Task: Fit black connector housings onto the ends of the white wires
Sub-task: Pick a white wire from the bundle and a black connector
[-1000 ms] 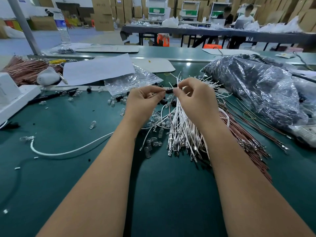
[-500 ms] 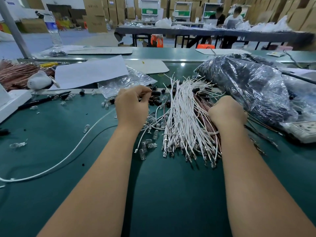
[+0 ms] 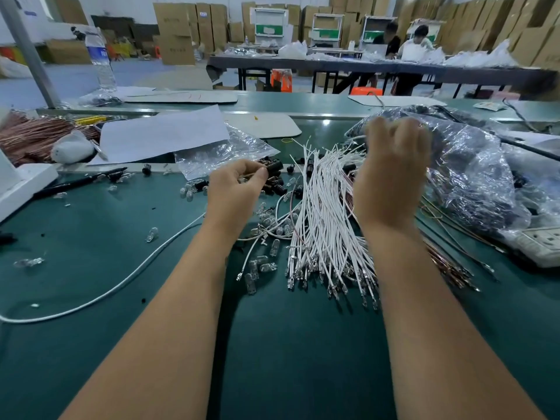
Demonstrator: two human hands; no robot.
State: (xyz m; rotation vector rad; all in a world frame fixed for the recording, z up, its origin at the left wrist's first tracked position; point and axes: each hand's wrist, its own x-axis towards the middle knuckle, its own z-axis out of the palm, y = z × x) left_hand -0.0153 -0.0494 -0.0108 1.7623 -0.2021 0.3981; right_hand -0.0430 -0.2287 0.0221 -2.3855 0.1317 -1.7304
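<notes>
A bundle of white wires (image 3: pixel 321 213) with metal terminals at the near ends lies fanned out on the green table (image 3: pixel 288 344). A small pile of black connector housings (image 3: pixel 280 186) sits just left of the bundle's far end. My left hand (image 3: pixel 236 189) is at that pile and pinches one black connector housing (image 3: pixel 274 167) at its fingertips. My right hand (image 3: pixel 391 174) is raised above the right side of the bundle, its back toward me and blurred. Its fingers curl away, so whether it holds anything is hidden.
A crinkled plastic bag (image 3: pixel 472 177) of dark parts fills the right side, with brown wires (image 3: pixel 448 265) and a power strip (image 3: pixel 542 247) below it. Clear bulbs (image 3: pixel 266 262) lie scattered near the wires. A white cable (image 3: pixel 121 286), a pen (image 3: pixel 78 181) and paper (image 3: pixel 163 134) lie to the left.
My hands parted from the middle. The left went to the housing pile and took one. The right dropped to the bundle's right side, then rose toward the plastic bag.
</notes>
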